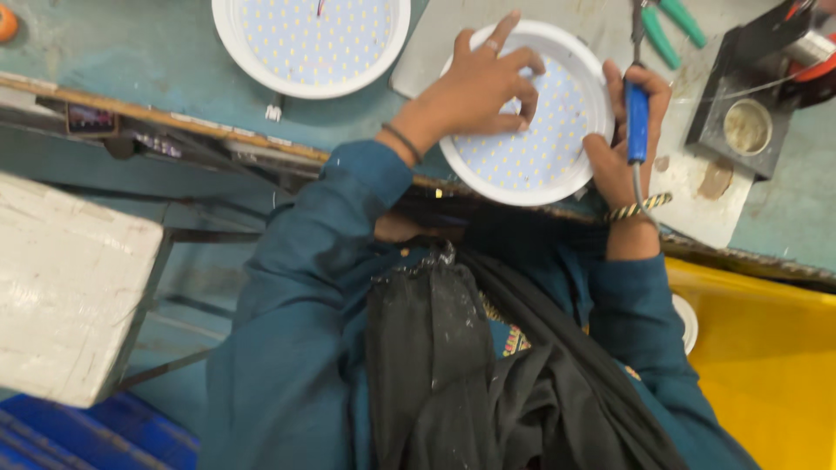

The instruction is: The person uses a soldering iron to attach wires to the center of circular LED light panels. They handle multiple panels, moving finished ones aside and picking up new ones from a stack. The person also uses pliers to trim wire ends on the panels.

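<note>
**Two hands on a round LED lamp panel at the edge of the workbench**

The round LED panel, white rim and many small yellow dots, lies on a grey plate at the near edge of the workbench. The left hand rests flat on the panel, fingers spread and released, fingertips pressing its face. The right hand is at the panel's right rim, fingers clenched around a blue-handled soldering iron; its tip points away from the person and its cable runs down past the wrist.

Left of the panel lies a second LED panel of the same kind, apart from it. Beyond the panel, to the right, are green-handled pliers. Farther right of the panel stands a black holder with a small round tin.

The workbench top is teal and worn. Below the panel, the person's blue sleeves and black cloth hide the lap. To the lower right is a yellow bin, to the lower left a white block and a blue crate.
</note>
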